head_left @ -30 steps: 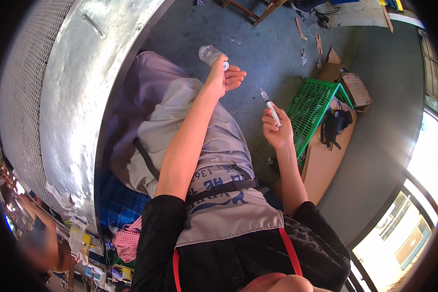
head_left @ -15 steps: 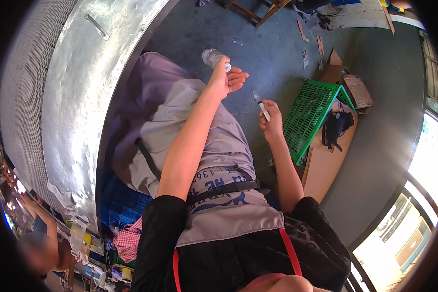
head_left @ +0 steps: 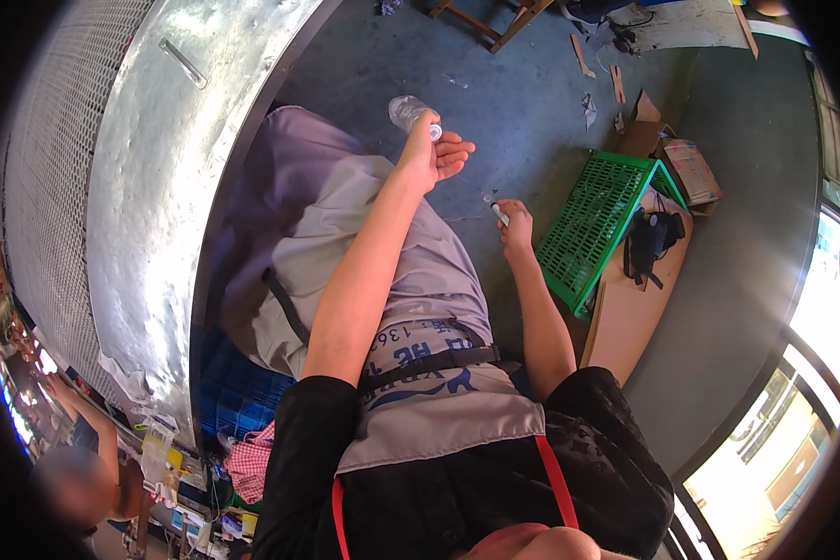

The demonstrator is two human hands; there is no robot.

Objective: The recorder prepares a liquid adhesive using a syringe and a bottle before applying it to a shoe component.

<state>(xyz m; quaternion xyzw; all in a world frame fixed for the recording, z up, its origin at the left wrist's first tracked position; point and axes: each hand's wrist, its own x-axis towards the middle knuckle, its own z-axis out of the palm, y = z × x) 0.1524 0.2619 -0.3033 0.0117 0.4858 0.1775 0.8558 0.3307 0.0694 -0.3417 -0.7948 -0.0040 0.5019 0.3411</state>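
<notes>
My left hand (head_left: 424, 164) is held out in front of my lap, the thumb clamping a clear plastic bottle (head_left: 404, 112) near its white end. The bottle points away from me, and the other fingers of that hand stick out to the right. Lower and to the right, my right hand (head_left: 517, 230) is closed around a slim white tube (head_left: 501, 216) with a dark band and a clear tip, possibly a syringe. The fingers cover much of the tube. Its tip points up and left, apart from the bottle.
A dented metal-topped bench (head_left: 163, 159) runs along my left. On the right, a green plastic crate (head_left: 593, 219) stands on edge beside cardboard (head_left: 625, 313) and a black strapped item (head_left: 651, 245). Scraps lie on the floor; a wooden stool (head_left: 490, 23) is ahead. Another person works lower left.
My right hand has turned, so less of the white tube shows, and it has shifted slightly. The left hand with the bottle has stayed almost where it was.
</notes>
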